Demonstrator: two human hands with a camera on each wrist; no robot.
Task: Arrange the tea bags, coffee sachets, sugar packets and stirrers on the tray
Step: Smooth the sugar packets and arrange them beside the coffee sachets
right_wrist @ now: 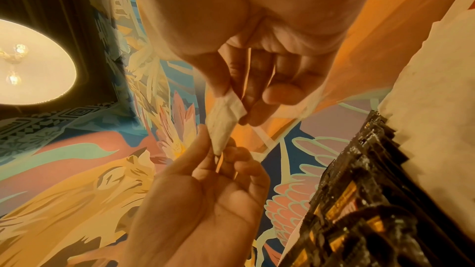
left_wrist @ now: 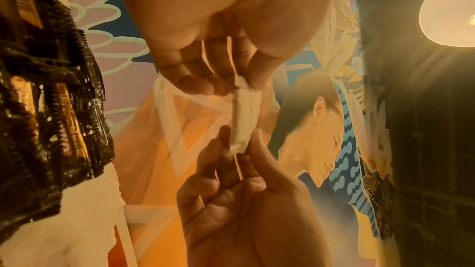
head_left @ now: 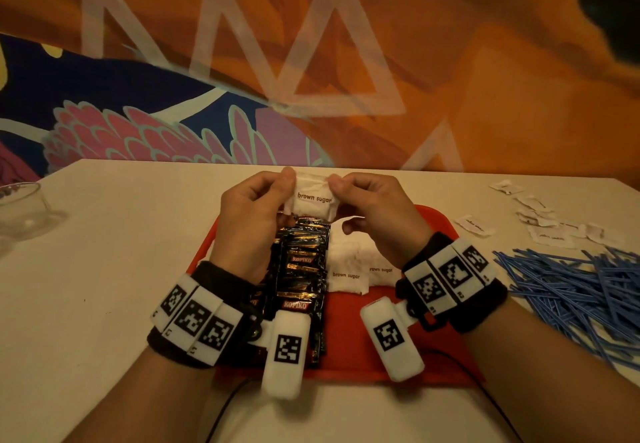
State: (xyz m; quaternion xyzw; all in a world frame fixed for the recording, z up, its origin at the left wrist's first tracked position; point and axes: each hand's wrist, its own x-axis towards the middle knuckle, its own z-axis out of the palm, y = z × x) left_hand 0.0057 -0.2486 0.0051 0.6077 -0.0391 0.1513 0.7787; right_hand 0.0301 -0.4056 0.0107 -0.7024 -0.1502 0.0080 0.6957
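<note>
A small stack of white "brown sugar" packets (head_left: pixel 313 200) is held upright above the far end of the red tray (head_left: pixel 349 356). My left hand (head_left: pixel 289 183) pinches its left edge and my right hand (head_left: pixel 337 184) pinches its right edge. The left wrist view shows the stack (left_wrist: pixel 245 117) edge-on between both hands, as does the right wrist view (right_wrist: pixel 223 121). Black Kopiko coffee sachets (head_left: pixel 304 269) lie in an overlapping row down the tray's left part. More sugar packets (head_left: pixel 348 271) lie beside them on the tray. No tea bags are visible.
Loose sugar packets (head_left: pixel 547 231) are scattered on the table at the right. A heap of blue stirrers (head_left: pixel 588 290) lies in front of them. A glass bowl (head_left: pixel 20 207) stands at the far left edge. A painted wall runs behind the table.
</note>
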